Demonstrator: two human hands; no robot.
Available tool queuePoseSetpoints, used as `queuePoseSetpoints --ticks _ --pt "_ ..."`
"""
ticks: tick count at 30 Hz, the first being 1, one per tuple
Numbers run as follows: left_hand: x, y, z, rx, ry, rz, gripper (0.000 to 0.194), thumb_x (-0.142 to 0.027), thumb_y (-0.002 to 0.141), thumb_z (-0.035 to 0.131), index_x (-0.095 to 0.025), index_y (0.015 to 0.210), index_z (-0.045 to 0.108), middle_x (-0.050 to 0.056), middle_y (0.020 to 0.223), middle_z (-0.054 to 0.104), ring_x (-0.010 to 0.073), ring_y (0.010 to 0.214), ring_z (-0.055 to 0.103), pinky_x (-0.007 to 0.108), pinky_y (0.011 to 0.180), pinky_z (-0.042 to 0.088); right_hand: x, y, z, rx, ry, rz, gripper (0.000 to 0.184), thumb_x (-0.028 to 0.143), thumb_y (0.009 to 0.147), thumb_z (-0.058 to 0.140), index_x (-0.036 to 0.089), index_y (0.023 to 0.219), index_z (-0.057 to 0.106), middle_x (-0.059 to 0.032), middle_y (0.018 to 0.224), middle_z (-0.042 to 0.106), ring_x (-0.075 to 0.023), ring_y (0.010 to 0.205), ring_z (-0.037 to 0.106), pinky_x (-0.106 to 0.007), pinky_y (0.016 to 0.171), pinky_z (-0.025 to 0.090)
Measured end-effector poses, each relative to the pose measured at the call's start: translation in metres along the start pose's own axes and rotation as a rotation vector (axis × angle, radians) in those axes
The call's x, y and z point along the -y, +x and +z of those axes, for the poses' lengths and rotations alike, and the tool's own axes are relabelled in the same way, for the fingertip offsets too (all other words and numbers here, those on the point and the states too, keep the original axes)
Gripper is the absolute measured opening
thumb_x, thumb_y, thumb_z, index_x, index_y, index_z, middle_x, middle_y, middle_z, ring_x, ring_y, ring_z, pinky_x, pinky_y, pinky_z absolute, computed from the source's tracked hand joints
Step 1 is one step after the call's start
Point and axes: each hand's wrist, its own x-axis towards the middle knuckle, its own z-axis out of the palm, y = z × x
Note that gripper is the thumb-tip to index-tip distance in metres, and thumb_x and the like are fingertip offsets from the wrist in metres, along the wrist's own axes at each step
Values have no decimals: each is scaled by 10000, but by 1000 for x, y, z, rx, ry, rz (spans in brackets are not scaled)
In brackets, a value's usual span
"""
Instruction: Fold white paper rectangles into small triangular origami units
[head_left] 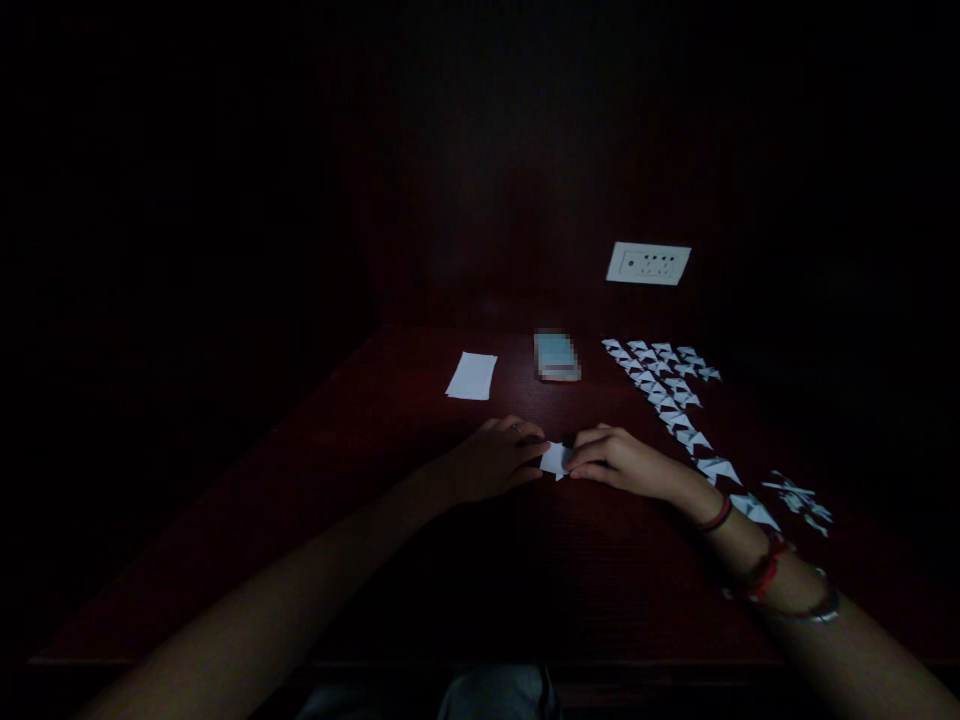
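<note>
A small piece of folded white paper [555,459] lies between my two hands over the dark red table [360,440]. My left hand [499,460] grips its left edge with thumb and fingers. On the opposite edge, the fingers of my right hand [611,460] are closed. Part of the paper is hidden under the fingertips. To the right stand rows of small folded paper pieces [679,425], pointed and much alike. Farther back on the left rests a stack of white paper sheets [472,377].
A blurred-out phone-like object [556,356] lies at the back middle. Thin paper scraps [799,500] are heaped at the right. A white socket panel [649,263] is on the back wall. The table's front edge [420,663] runs close to my lap. The surroundings are very dark.
</note>
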Motion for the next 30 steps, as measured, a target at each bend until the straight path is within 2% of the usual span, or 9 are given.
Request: queuePoseSetpoints --ticks 6,14,18,25,30 --pt "-7 2 -11 91 -60 104 227 -321 837 408 -241 1029 497 -10 1073 505 160 980 429 298 834 295 0 1 3 -35 -36 18 207 322 796 454 189 831 609 -29 857 580 -135 828 514 -299 778 319" --pt "-3 0 -13 116 -114 118 266 -292 833 422 -261 1095 460 -12 1104 492 161 1036 397 294 857 295 -3 -1 3 -1 35 19 203 296 762 514 195 914 602 -27 907 582 -128 830 525 -262 770 363" --pt "-2 -1 -10 113 -110 137 276 -291 828 429 -258 1099 471 6 1131 471 176 1073 366 310 896 275 -2 0 3 -15 57 11 194 287 779 488 194 889 618 -29 887 591 -124 813 533 -256 758 378" --pt "-4 -1 -10 97 -152 125 281 -246 825 425 -252 1104 460 -4 1135 476 168 1082 363 317 914 273 -2 1 4 -28 2 -1 224 329 751 520 202 914 609 -32 895 587 -140 842 527 -283 783 349" --pt "-1 -1 -6 113 -171 90 293 -221 816 435 -267 1105 451 -24 1135 490 173 1087 369 333 907 283 0 1 6 -42 -52 -31 219 309 801 451 200 915 603 -34 867 592 -133 825 528 -283 786 342"
